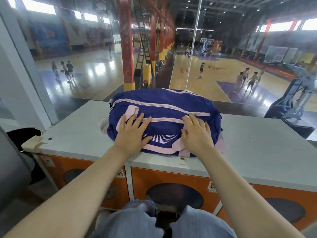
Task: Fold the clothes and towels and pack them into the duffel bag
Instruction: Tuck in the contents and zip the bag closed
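1. Head view: the duffel bag [164, 117] lay zipped on the grey countertop [257, 143] (near its front edge).
2. Left hand [133, 133] pressed flat, fingers spread; right hand [195, 133] rested with fingers slightly bent, grasping nothing.
3. Even, gentle pressing would have settled the contents best, I judged.

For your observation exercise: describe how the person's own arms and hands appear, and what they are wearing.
Both forearms are bare, with no sleeves in view. The left hand and right hand wear no gloves, and no rings, watch or bracelets show. Lower down, light blue denim trousers cover the knees.
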Motion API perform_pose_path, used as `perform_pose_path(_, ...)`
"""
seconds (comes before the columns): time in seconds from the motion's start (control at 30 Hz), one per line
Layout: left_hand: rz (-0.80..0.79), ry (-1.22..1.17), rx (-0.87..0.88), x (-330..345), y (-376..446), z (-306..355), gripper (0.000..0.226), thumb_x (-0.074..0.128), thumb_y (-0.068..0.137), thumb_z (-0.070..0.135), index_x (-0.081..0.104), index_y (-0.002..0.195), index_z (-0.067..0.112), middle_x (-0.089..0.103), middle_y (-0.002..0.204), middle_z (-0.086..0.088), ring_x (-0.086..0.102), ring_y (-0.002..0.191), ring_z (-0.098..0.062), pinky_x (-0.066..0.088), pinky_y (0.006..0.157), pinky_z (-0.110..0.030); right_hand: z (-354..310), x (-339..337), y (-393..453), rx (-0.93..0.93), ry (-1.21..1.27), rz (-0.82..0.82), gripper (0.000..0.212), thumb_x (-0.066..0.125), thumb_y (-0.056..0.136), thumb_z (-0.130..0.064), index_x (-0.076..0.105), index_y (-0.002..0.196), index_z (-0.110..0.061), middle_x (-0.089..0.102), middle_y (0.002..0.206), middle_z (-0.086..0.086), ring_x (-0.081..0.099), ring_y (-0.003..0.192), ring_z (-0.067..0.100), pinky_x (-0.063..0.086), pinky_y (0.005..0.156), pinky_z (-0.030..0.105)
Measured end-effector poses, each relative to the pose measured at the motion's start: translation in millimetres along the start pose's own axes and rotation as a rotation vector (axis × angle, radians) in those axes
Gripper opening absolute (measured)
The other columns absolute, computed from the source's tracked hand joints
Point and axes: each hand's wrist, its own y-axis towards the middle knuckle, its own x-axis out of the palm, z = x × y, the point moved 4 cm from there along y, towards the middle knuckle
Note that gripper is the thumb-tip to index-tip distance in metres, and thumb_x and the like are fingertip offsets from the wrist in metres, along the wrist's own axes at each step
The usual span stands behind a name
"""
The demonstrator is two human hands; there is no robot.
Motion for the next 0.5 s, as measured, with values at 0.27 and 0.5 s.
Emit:
perform_pose_path(0.27,0.048,-0.115,0.056,-47.8,-40.4,27.9,0.056,0.045,0.098,0.044,0.036,0.148,0.021,0.039,0.153,-0.005,0.032,0.143,-0.027,0.011,0.119,-0.044,3.2,-47.4,-47.9,-0.060,-0.001,-0.016,0.050,0.038,0.101,-0.040,0.029,0.148,-0.026,0.030,0.157,0.001,0.030,0.143,0.027,0.021,0.119,0.046)
perform_pose_path(0.5,0.135,-0.361,-0.163,-81.0,19.2,45.4,0.057,0.040,0.100,0.041,0.027,0.152,0.021,0.028,0.159,-0.004,0.022,0.147,-0.025,0.011,0.120,-0.044,24.2,-86.1,-28.9,-0.027,0.017,0.016,0.055,0.043,0.099,-0.042,0.028,0.149,-0.027,0.028,0.158,0.002,0.026,0.145,0.027,0.018,0.119,0.047)
